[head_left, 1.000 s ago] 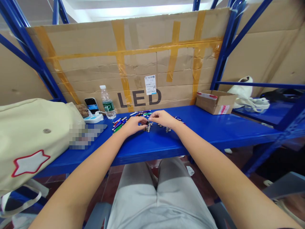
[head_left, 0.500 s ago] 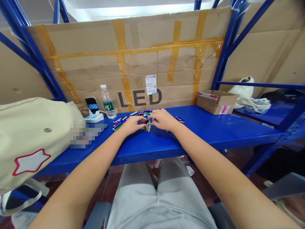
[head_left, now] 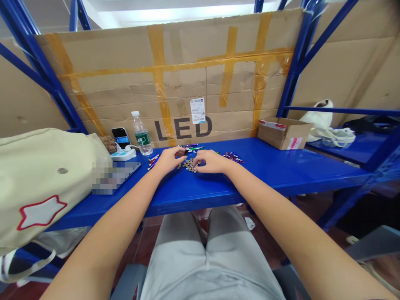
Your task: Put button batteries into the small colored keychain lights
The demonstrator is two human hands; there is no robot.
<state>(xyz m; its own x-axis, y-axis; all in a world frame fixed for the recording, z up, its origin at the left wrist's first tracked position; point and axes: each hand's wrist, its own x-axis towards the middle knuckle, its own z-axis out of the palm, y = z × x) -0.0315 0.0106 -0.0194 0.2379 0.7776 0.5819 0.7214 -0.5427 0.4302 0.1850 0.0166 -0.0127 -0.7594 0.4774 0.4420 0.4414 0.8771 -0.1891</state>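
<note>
On the blue table (head_left: pixel 187 189) lies a loose spread of small round metal discs (head_left: pixel 188 165), coin-like or like button cells. My left hand (head_left: pixel 171 160) is at the left of the discs, its fingers closed on a small black piece (head_left: pixel 186 152) too small to name. My right hand (head_left: pixel 210 161) reaches in from the right, thumb and fingertips pinched together at the right edge of the discs. What lies between those fingertips is too small to make out. Slim coloured pens (head_left: pixel 233 157) lie right of my right hand, with more pens behind and left of my hands.
A water bottle (head_left: pixel 143 135), a white power strip (head_left: pixel 123 154) and a phone (head_left: pixel 121 137) stand at the back left. A cream bag (head_left: pixel 46 166) takes up the left end. At the back right sits a cardboard box (head_left: pixel 283 134). A cardboard sheet (head_left: pixel 187 87) walls the back.
The hands have moved apart. The black piece has gone left and back with my left hand, and my right hand has lowered to the discs, now spread out flatter.
</note>
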